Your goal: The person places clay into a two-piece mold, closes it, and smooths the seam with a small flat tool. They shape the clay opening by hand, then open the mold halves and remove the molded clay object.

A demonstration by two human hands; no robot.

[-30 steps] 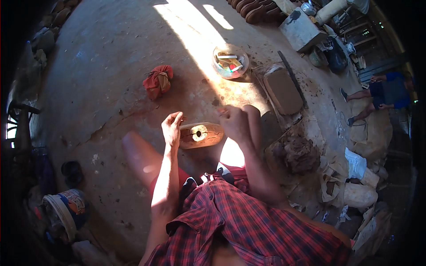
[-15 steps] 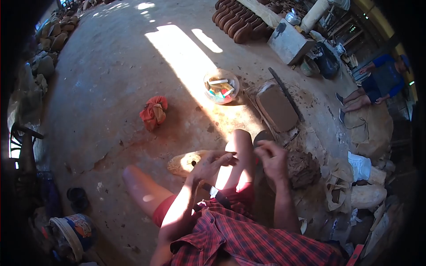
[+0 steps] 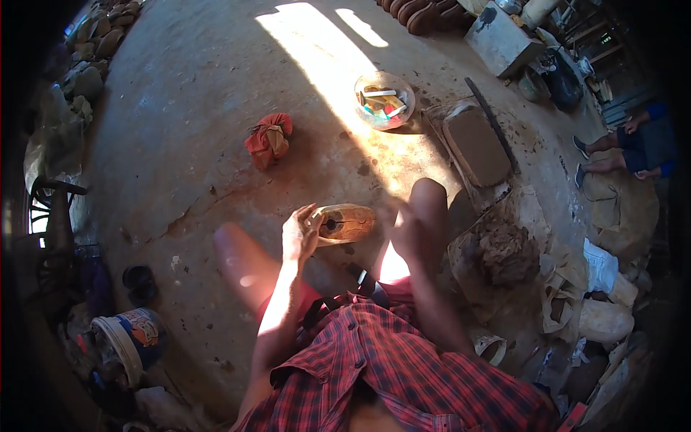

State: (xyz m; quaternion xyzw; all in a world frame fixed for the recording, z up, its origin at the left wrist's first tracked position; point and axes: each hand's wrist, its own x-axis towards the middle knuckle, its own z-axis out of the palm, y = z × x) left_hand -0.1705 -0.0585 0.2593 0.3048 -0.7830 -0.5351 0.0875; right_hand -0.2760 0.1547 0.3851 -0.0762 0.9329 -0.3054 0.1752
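Note:
An oblong, light-brown wooden block [image 3: 353, 224] with a dark round hole lies on the floor between the knees. My left hand [image 3: 301, 234] is at its left end, fingers curled against it and covering that end. My right hand [image 3: 407, 229] is beside the right knee, just past the block's right end. Motion smears its fingers, so whether it touches the block or holds anything cannot be made out. To the right sits a heap of dark wet clay [image 3: 504, 255].
Ahead are a red cloth bundle [image 3: 268, 142], a clear bowl of small tools [image 3: 385, 101] and a clay-filled frame [image 3: 475, 147]. A bucket [image 3: 129, 338] stands at left. Another person [image 3: 633, 147] is at far right, near a concrete block [image 3: 504, 39].
The view has tilted, so the floor items sit higher and further right. My left hand has gone from above the block to its left end. My right hand has come down and inward.

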